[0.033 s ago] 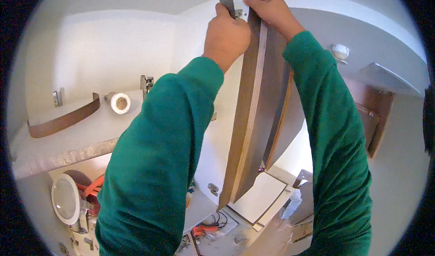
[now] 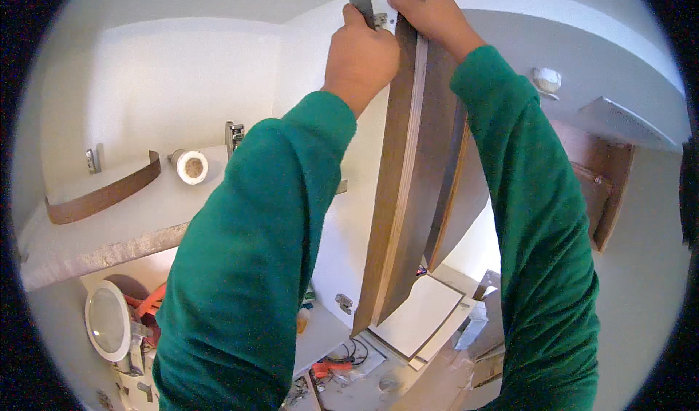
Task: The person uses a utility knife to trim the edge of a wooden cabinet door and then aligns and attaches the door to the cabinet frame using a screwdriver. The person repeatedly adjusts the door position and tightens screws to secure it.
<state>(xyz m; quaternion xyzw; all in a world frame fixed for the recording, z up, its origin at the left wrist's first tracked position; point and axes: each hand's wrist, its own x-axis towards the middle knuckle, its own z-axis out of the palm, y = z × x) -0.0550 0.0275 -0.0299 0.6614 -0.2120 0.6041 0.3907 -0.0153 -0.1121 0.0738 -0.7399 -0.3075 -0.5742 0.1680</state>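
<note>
My left hand (image 2: 362, 58) is closed round a flat grey metal blade (image 2: 361, 2), like a putty knife; its handle is hidden in my fist. Close to its right, my right hand (image 2: 439, 19) pinches the top of a long brown wood-grain edging strip (image 2: 384, 185). The strip runs down along the edge of a tall brown board (image 2: 424, 200), and its lower part sticks out to the left past that edge. A metal hinge (image 2: 380, 21) shows just behind the blade, on the white panel.
A grey shelf (image 2: 87, 258) on the left carries a curved brown strip offcut (image 2: 109, 192) and a white round lamp (image 2: 192, 168). Below hangs a round white light fitting (image 2: 109, 321). Low down lie white boards (image 2: 419, 313) and an orange-handled tool (image 2: 331, 368).
Both hands have shifted very slightly to the left; their grips look the same.
</note>
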